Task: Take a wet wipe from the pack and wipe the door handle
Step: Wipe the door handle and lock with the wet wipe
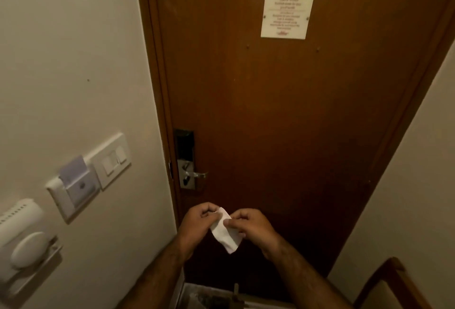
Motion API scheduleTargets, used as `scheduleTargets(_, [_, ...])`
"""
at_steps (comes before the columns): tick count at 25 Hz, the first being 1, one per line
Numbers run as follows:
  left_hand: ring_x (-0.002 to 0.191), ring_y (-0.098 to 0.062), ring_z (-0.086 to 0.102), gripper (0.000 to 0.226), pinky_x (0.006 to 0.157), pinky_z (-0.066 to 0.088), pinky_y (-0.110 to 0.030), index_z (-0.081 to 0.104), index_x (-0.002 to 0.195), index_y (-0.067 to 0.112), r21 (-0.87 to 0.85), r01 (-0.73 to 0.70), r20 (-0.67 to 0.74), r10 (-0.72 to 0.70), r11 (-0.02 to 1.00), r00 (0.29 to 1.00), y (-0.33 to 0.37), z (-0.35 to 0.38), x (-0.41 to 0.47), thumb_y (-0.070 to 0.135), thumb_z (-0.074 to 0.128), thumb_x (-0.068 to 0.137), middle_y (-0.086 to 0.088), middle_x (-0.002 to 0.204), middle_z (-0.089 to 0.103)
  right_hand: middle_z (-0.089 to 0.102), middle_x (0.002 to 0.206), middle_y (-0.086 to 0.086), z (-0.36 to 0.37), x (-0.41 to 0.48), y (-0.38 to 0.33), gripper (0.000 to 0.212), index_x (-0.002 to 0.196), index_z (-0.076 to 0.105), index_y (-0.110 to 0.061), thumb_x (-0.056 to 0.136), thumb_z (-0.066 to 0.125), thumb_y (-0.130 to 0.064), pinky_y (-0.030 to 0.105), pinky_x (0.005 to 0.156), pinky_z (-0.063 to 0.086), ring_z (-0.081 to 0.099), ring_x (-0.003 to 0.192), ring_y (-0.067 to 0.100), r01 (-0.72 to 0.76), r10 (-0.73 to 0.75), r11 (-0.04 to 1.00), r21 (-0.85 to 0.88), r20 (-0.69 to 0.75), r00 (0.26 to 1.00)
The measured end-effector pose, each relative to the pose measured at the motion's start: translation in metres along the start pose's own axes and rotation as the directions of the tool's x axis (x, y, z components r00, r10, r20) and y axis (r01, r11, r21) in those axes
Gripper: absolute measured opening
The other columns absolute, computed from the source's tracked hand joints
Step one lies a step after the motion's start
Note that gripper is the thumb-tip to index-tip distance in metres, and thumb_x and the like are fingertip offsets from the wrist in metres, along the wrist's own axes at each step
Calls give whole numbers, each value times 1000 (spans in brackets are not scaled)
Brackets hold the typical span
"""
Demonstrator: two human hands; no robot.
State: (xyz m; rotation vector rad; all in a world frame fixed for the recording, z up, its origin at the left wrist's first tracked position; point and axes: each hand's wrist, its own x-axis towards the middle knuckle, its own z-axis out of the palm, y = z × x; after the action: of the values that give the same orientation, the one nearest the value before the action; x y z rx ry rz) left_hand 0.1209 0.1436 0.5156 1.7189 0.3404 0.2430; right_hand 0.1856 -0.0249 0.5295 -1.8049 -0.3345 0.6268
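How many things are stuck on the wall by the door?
3: a switch plate nearest the door, a card holder below-left of it, and a white box at the frame's left edge. More may lie out of view.

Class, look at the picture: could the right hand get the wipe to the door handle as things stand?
Probably yes. The right hand and the left hand both pinch the wipe just below the door handle, and nothing stands between them.
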Motion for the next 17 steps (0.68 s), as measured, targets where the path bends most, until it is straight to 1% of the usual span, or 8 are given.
scheduleTargets(2, [91,-20,75,14,77,61,-31,75,103,16,-150,49,-95,-63,987,993,8,-6,4,22,74,91,-3,97,80,81,104,8,7,10,-20,19,99,78,-5,94,77,-24,34,78,59,77,100,25,13,-9,997,77,-48,999])
scheduleTargets(6, [103,-27,77,23,93,61,-48,76,111,10,-402,165,-34,-194,901,980,4,-9,17,21,74,91,-9,108,81,80,106,4,20,34,-44,13,99,78,-12,97,76,-24,31,73,58,74,97,19,-52,73,978,203,-99,992])
scheduleTargets(8, [104,-32,76,22,94,60,-51,75,112,5,-455,188,-99,-259,870,961,-6,-14,36,15,72,92,-15,109,80,76,115,2,24,53,-55,18,107,77,-17,97,75,-32,28,78,58,70,99,14,-18,31,997,79,-169,985])
scheduleTargets(11, [99,-36,74,17,88,61,-50,74,106,1,-495,204,-289,-382,845,878,-28,-34,76,7,72,90,-21,108,76,65,140,2,9,92,-87,50,139,62,-19,97,71,-45,33,101,55,63,124,17,67,-167,957,-283,-347,923])
scheduleTargets(12, [99,-38,74,19,87,61,-50,72,108,0,-500,211,-349,-418,840,839,-36,-42,90,5,72,90,-23,110,75,57,151,3,-1,107,-101,59,148,53,-19,99,68,-48,36,110,50,55,137,20,81,-273,882,-464,-362,891])
scheduleTargets(14, [100,-40,72,33,90,60,-54,67,121,-6,-496,236,-435,-474,836,765,-50,-56,115,5,72,90,-26,116,72,37,168,3,-20,130,-130,72,161,35,-17,102,58,-52,41,127,32,28,158,22,75,-514,573,-816,-287,808])
scheduleTargets(16, [102,-41,71,38,92,59,-53,66,125,-7,-433,253,-522,-470,865,711,-52,-64,138,10,71,92,-26,118,72,21,174,7,-40,150,-159,77,165,24,-12,105,51,-52,46,132,18,9,163,23,47,-715,188,-981,-104,691])
scheduleTargets(17, [104,-41,71,36,92,58,-50,67,124,-6,-375,270,-571,-450,887,687,-50,-66,150,13,69,94,-25,118,72,16,175,10,-52,165,-171,79,166,22,-10,104,50,-52,48,132,16,6,163,26,23,-772,44,-999,-19,635])
